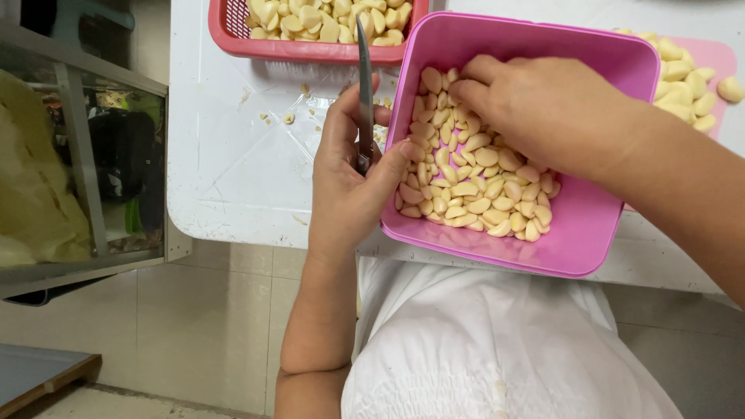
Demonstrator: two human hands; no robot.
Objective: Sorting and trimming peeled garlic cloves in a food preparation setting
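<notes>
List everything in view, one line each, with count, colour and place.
pink tub: one, pink, table's near edge, centre-right
garlic cloves: many, pale yellow, inside the tub
red basket: one, red, top centre, filled with cloves
pink board: one, pink, top right, under a pile of cloves
knife: one, grey blade, pointing away
table: one, white
glass cabinet: one, left
left hand: gripping the knife
right hand: reaching into the tub's cloves

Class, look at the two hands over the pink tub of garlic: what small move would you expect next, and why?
Probably the right hand closes on one peeled clove and lifts it toward the knife. Its fingers are already down among the garlic cloves in the pink tub, while the left hand holds the blade upright beside the tub.
</notes>
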